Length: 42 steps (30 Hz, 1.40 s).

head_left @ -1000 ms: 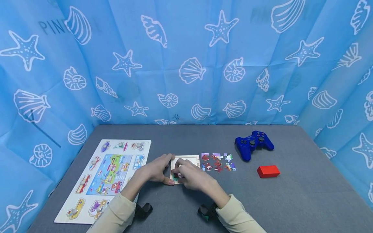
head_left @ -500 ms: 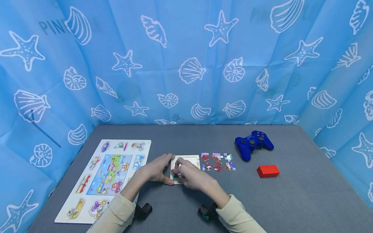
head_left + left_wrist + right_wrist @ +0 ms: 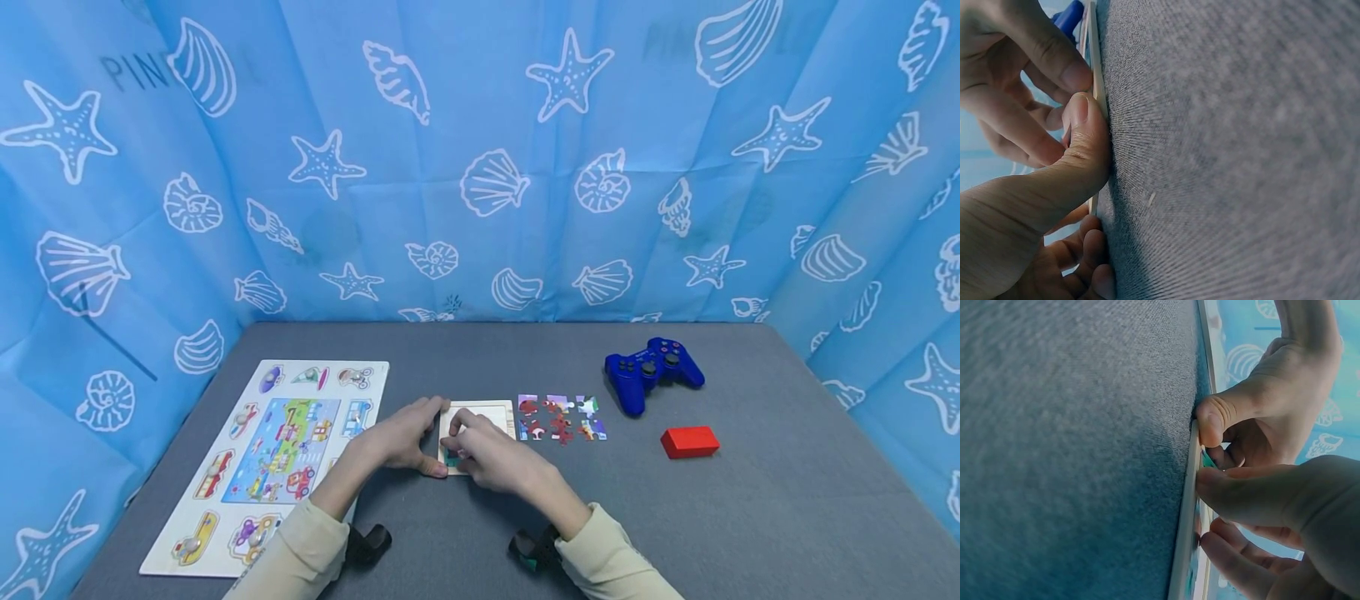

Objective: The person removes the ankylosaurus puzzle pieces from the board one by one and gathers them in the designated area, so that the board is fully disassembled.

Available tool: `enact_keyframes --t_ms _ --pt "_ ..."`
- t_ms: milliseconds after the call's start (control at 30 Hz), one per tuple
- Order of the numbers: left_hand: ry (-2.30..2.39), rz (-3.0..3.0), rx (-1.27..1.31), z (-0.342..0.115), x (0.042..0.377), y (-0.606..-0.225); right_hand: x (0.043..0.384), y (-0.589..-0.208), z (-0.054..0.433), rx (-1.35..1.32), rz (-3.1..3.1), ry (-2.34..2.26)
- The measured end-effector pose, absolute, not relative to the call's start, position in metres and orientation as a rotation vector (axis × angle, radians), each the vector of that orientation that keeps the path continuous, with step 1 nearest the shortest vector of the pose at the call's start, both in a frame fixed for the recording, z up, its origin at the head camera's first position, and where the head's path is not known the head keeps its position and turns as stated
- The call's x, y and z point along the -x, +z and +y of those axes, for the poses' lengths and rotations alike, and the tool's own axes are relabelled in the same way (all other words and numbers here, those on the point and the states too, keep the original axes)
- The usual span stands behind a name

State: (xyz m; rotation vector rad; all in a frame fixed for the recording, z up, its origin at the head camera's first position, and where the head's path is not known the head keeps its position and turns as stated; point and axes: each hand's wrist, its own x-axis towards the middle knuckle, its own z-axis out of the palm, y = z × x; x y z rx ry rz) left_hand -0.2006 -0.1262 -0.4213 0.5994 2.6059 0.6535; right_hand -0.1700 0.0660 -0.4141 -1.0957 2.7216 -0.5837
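Note:
A small pale wooden puzzle tray (image 3: 491, 407) lies on the grey table. My left hand (image 3: 408, 432) grips its left side, thumb at the near left corner and fingers along the far left. Over the near left part of the tray my right hand (image 3: 487, 450) is bent, pinching a small jigsaw piece mostly hidden by the fingers. A green patch of puzzle (image 3: 452, 458) shows beside those fingertips. In the left wrist view, the left thumb (image 3: 1085, 134) presses at the tray's edge, close to the right hand's fingers. The right thumb (image 3: 1216, 481) rests at the tray's rim in the right wrist view.
Several loose jigsaw pieces (image 3: 561, 417) lie right of the tray. Farther right are a blue game controller (image 3: 654, 373) and a red block (image 3: 690, 442). A large peg puzzle board (image 3: 273, 458) lies on the left, under the left forearm. A blue curtain (image 3: 480, 167) surrounds the table.
Both hands stay almost in place. The right fingertips shift slightly at the tray's near left corner; the dark red patch seen beneath them earlier is less visible, and more green shows.

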Motion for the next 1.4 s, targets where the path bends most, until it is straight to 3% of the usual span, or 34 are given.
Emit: enact_keyframes --t_ms 567,1400 --pt "0.615 2.620 -0.598 -0.125 0.201 -0.423 0.174 -0.410 0.090 1.172 2.703 -0.714" --pt "0.615 2.614 -0.562 -0.123 0.201 -0.422 0.167 -0.398 0.164 1.038 2.745 -0.591"
